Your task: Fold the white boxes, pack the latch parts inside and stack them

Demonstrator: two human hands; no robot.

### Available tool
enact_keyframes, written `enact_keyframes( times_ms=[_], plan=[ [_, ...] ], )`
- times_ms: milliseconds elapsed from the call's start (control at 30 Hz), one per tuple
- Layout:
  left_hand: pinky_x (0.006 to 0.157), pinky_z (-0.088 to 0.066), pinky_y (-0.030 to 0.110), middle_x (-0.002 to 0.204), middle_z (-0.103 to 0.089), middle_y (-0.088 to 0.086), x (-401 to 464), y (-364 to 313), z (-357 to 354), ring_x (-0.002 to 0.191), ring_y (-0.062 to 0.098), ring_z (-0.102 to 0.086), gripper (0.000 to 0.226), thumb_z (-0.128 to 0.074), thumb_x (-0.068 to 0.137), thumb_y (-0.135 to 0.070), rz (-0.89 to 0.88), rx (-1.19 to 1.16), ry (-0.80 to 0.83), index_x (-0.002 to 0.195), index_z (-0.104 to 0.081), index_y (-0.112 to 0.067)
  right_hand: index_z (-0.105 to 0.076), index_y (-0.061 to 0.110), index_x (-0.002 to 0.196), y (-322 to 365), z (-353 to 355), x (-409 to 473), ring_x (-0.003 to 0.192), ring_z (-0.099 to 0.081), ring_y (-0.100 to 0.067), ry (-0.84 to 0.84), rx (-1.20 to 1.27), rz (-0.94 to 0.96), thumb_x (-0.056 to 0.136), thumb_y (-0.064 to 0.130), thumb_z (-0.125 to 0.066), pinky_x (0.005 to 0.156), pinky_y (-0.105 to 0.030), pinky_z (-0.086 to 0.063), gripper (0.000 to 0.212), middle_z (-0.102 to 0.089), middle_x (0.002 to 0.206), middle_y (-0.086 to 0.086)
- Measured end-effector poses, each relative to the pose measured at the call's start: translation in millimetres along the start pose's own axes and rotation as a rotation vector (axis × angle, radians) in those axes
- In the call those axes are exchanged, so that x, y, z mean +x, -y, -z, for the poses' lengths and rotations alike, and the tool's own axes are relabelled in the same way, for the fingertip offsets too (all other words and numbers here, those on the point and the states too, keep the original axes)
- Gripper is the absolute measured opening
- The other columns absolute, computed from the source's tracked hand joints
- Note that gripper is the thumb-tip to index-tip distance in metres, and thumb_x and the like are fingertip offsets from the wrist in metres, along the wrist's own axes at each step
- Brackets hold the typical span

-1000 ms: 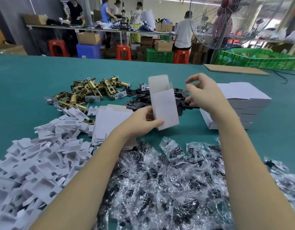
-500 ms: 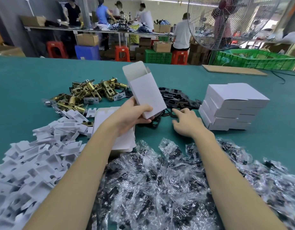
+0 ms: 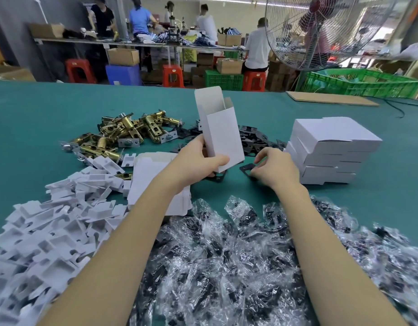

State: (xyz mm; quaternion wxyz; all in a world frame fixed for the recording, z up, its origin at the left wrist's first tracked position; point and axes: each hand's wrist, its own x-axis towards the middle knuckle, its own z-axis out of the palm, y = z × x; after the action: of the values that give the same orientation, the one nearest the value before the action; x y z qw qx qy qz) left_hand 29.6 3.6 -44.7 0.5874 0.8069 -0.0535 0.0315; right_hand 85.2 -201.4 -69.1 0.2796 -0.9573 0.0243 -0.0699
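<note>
My left hand [image 3: 198, 161] grips a folded white box [image 3: 220, 135] by its lower end, upright with its top flap open. Just right of it, my right hand [image 3: 275, 167] pinches a black metal plate [image 3: 246, 169] at the table surface. More black plates [image 3: 252, 140] lie scattered behind the box. A pile of brass latch bodies [image 3: 123, 132] sits at the centre left. Finished white boxes [image 3: 330, 149] are stacked at the right. Flat unfolded box blanks [image 3: 151, 175] lie under my left forearm.
White card inserts [image 3: 50, 227] heap at the left. Clear plastic bags of dark parts [image 3: 238, 267] cover the near edge. The green table [image 3: 38, 114] runs back to a cardboard sheet [image 3: 330, 98], green crates [image 3: 367, 84] and a large fan [image 3: 325, 27]. Several people work behind.
My right hand dropped from beside the box to the table and took hold of a black plate. My left hand raised the box and turned it more upright.
</note>
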Motion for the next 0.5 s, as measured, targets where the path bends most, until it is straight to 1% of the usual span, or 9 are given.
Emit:
enact_keyframes(
  times_ms=[133,200,233,267,333,400,433,467,500],
  plan=[
    [0.068,-0.06,0.023,0.11,-0.068,-0.012,-2,8,-9,0.092,0.006,-0.07,0.04,-0.073,0.091,-0.02,0.009,-0.059,0.02,0.122,-0.051,-0.034,-0.071,0.028,0.097,0,1,0,0.093,-0.062,-0.022,0.041,-0.03,-0.005,0.082,0.023,-0.077,0.075,-0.027,-0.044,0.017,-0.073,0.102,0.001],
    [0.07,-0.062,0.026,0.112,-0.068,-0.01,-3,13,-14,0.094,0.011,-0.071,0.041,-0.073,0.092,-0.019,0.024,-0.076,0.024,0.124,-0.051,-0.031,-0.073,0.029,0.087,-2,1,2,0.089,-0.061,-0.022,0.049,-0.042,-0.013,0.085,0.02,-0.073,0.075,-0.027,-0.045,0.009,-0.075,0.102,-0.001],
    [0.071,-0.063,0.028,0.113,-0.068,-0.009,-4,16,-16,0.095,0.012,-0.071,0.041,-0.073,0.092,-0.019,0.028,-0.085,0.029,0.125,-0.051,-0.03,-0.072,0.03,0.081,-3,0,1,0.086,-0.06,-0.022,0.042,-0.048,-0.017,0.085,0.019,-0.073,0.075,-0.028,-0.045,0.011,-0.076,0.1,-0.001],
    [0.071,-0.063,0.029,0.113,-0.068,-0.01,-4,18,-18,0.095,0.01,-0.07,0.042,-0.073,0.092,-0.018,0.029,-0.089,0.038,0.125,-0.051,-0.03,-0.07,0.031,0.078,-3,0,1,0.085,-0.06,-0.022,0.031,-0.052,-0.016,0.086,0.019,-0.072,0.074,-0.028,-0.046,0.014,-0.076,0.098,-0.001],
    [0.067,-0.06,0.024,0.112,-0.066,-0.015,-5,22,-20,0.092,0.004,-0.069,0.045,-0.074,0.092,-0.018,0.029,-0.073,0.058,0.127,-0.049,-0.03,-0.071,0.032,0.078,-3,1,2,0.086,-0.061,-0.021,0.011,-0.022,-0.01,0.088,0.02,-0.068,0.075,-0.029,-0.048,0.016,-0.075,0.094,0.002],
    [0.065,-0.058,0.02,0.112,-0.065,-0.017,-5,24,-20,0.088,0.001,-0.069,0.047,-0.074,0.091,-0.018,0.032,-0.058,0.067,0.13,-0.048,-0.029,-0.072,0.03,0.083,-1,5,5,0.092,-0.066,-0.021,0.002,0.139,-0.027,0.092,0.023,-0.065,0.081,-0.032,-0.054,0.013,-0.073,0.093,0.004],
    [0.064,-0.057,0.019,0.112,-0.065,-0.017,-5,25,-21,0.088,0.002,-0.069,0.048,-0.074,0.091,-0.018,0.035,-0.056,0.069,0.131,-0.048,-0.028,-0.072,0.027,0.089,1,8,6,0.093,-0.07,-0.021,0.012,0.297,-0.062,0.094,0.022,-0.063,0.082,-0.035,-0.058,0.012,-0.073,0.096,0.003],
    [0.065,-0.057,0.02,0.113,-0.065,-0.016,-5,26,-21,0.089,0.003,-0.07,0.049,-0.074,0.091,-0.018,0.037,-0.054,0.071,0.132,-0.048,-0.027,-0.07,0.023,0.097,4,11,7,0.09,-0.073,-0.022,0.048,0.508,-0.117,0.097,0.019,-0.059,0.077,-0.034,-0.061,0.012,-0.074,0.102,0.0],
    [0.065,-0.058,0.021,0.114,-0.066,-0.016,-5,26,-21,0.091,0.005,-0.069,0.049,-0.074,0.092,-0.017,0.038,-0.05,0.076,0.133,-0.048,-0.027,-0.067,0.016,0.107,7,16,7,0.083,-0.076,-0.021,0.113,0.747,-0.174,0.1,0.014,-0.055,0.067,-0.03,-0.061,0.014,-0.074,0.107,-0.005]
  ],
)
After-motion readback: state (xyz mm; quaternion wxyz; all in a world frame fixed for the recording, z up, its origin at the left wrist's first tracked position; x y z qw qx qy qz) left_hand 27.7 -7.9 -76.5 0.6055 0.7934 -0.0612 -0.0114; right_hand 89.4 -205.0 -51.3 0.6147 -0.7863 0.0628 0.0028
